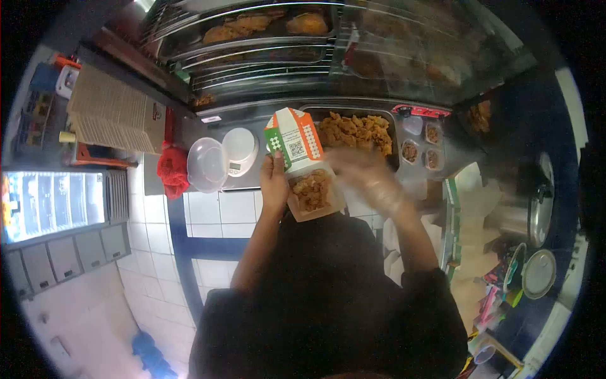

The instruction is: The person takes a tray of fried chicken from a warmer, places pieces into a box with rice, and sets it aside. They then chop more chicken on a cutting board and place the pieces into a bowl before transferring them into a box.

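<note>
My left hand (275, 180) grips a paper takeaway box (290, 134) by its left side. The box's lid stands open, printed in orange, green and white with a QR code. Pieces of fried chicken (312, 189) lie inside it. My right hand (372, 183), in a clear plastic glove, is just right of the box and smeared by motion; its fingers do not show clearly. Behind it, a metal tray (396, 148) holds a pile of fried chicken pieces (356, 131).
Left of the box are a white kitchen scale (240, 148), a clear plastic bowl (208, 165) and a red cloth (172, 169). Small cups (409, 151) of brown food stand on the right. A glass display cabinet (265, 63) with racks rises behind the counter.
</note>
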Tool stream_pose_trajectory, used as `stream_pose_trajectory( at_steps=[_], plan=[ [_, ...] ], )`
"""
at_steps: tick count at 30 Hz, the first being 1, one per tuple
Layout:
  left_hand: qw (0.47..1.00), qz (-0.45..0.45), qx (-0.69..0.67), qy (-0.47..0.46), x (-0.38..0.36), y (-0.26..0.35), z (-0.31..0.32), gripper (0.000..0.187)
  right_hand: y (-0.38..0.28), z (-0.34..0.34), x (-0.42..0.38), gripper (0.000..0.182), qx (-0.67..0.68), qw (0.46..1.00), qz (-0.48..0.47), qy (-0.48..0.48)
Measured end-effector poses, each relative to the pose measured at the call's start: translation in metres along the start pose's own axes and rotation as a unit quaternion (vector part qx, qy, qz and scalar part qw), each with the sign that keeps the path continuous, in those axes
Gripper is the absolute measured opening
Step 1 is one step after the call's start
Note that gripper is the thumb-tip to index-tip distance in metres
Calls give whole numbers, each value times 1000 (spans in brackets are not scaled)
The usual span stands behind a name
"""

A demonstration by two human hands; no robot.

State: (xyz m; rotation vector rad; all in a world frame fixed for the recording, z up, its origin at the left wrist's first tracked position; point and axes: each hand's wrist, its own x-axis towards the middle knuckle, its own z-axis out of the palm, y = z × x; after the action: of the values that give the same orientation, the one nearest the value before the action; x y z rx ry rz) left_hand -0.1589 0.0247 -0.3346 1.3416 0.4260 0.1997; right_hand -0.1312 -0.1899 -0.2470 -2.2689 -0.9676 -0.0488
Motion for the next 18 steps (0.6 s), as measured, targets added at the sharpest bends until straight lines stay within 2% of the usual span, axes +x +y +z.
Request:
stream_pose_trajectory(
  at_steps=[1,3,4,6,7,9,10,12,13,15,16,18],
  plan=[
    [1000,-1,-4,12,0,-1,-3,34,13,-12,-6,25,-3,997,52,58],
    [995,-1,97,16,2,-1,-13,33,61,-21,-21,28,-184,958,211,-57],
    [995,-3,97,19,1,0,-17,33,68,-14,-15,28,-183,959,210,-59],
    [995,16,95,1,1,2,-16,34,81,-4,-10,21,-302,849,345,-262],
    [995,19,95,-2,0,8,-13,34,91,5,-15,21,-303,850,346,-258],
    [997,-19,67,-15,-3,20,-15,29,115,31,-23,19,-398,833,269,-274],
    [998,-19,65,-6,-4,14,-17,29,129,41,-25,19,-399,835,260,-277],
    [963,169,209,15,-4,5,-19,31,144,51,-23,18,-457,779,272,-332],
    [963,168,209,20,-3,8,-22,31,144,51,-23,18,-458,779,268,-334],
    [995,44,87,6,-2,16,-25,30,141,47,-25,19,-433,815,239,-302],
    [971,134,196,3,-3,12,-26,30,145,49,-28,19,-434,813,241,-304],
    [982,95,164,-3,-6,22,-26,31,145,51,-29,18,-475,800,214,-298]
  ],
)
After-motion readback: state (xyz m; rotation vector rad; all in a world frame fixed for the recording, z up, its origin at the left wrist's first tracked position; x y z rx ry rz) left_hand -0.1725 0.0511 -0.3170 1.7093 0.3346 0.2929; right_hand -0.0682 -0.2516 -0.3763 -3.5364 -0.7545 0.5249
